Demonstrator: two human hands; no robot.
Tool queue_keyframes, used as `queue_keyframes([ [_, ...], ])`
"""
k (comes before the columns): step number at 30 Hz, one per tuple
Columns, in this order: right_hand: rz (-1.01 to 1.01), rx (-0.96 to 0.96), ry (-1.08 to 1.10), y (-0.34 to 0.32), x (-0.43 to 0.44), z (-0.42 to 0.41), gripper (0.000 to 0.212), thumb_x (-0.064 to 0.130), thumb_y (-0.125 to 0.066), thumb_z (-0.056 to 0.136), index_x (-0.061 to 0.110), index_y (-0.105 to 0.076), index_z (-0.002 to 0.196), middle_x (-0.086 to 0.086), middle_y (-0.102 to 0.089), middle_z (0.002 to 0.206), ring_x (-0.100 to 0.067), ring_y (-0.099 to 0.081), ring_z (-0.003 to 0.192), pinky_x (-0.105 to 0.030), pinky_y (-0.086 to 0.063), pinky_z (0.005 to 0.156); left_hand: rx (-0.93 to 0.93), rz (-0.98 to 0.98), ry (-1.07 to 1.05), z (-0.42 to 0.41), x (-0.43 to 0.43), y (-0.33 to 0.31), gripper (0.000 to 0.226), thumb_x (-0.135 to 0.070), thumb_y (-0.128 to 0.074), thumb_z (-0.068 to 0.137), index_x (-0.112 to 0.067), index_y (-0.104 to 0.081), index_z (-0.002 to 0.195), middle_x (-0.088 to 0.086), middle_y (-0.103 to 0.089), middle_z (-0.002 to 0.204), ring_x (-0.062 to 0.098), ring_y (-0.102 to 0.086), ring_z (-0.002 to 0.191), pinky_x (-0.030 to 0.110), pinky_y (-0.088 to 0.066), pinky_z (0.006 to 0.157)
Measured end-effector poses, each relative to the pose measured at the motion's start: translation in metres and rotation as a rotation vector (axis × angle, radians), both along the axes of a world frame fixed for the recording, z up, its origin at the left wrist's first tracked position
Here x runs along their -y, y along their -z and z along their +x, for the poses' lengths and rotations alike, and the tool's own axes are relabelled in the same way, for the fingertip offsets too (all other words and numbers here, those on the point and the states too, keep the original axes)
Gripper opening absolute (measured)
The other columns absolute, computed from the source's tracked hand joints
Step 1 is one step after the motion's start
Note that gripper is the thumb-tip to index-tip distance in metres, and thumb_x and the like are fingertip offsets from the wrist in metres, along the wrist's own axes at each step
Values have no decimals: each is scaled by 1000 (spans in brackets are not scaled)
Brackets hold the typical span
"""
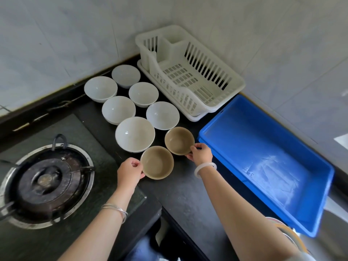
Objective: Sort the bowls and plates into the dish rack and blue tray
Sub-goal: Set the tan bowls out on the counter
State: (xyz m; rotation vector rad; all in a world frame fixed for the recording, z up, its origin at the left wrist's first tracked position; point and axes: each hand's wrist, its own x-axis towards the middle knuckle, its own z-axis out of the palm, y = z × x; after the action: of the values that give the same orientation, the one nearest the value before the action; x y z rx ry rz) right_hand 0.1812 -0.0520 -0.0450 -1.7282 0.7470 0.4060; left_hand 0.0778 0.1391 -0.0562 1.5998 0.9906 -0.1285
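Note:
Two tan bowls sit on the dark counter. My left hand (pixel 129 172) pinches the left rim of the nearer tan bowl (pixel 157 162). My right hand (pixel 200 154) grips the right rim of the farther tan bowl (pixel 178 140). Behind them stand several white bowls, the nearest and largest (pixel 135 133) just beyond the tan ones. The white dish rack (pixel 212 106) stands empty in the corner. The blue tray (pixel 320 189) lies empty to the right of my right hand.
A gas burner (pixel 47 183) with a metal ring is set in the counter at the left. Tiled walls meet behind the rack. The rims of some dishes (pixel 288 232) show at the lower right, below the tray.

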Motion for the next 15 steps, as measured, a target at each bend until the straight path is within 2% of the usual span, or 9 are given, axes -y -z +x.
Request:
queue_keyframes([
  [6, 11, -10, -3, -2, -2, 1, 16, 15, -56, 92, 20, -56, 108, -6, -63, 105, -13, -68, 76, -17, -52, 50, -7, 16, 5, 0, -1, 1, 9, -4, -55, 88, -10, -59, 83, 8, -60, 87, 22, -62, 78, 31, -56, 66],
  [10, 11, -12, -21, 0, 0, 0, 14, 17, -55, 93, 20, -56, 107, -8, -63, 107, -14, -68, 77, -21, -55, 58, 8, 32, -7, -2, -1, 2, 11, -5, -55, 88, -13, -58, 82, 6, -62, 87, 18, -63, 73, 30, -55, 65],
  [15, 89, -14, -77, -3, 4, -7, 27, 23, -51, 96, 16, -55, 121, -7, -63, 114, -15, -69, 81, -22, -56, 62, 17, 79, 1, -7, 1, 1, 7, -10, -57, 89, -13, -61, 94, 8, -66, 96, 15, -64, 74, 38, -57, 76],
])
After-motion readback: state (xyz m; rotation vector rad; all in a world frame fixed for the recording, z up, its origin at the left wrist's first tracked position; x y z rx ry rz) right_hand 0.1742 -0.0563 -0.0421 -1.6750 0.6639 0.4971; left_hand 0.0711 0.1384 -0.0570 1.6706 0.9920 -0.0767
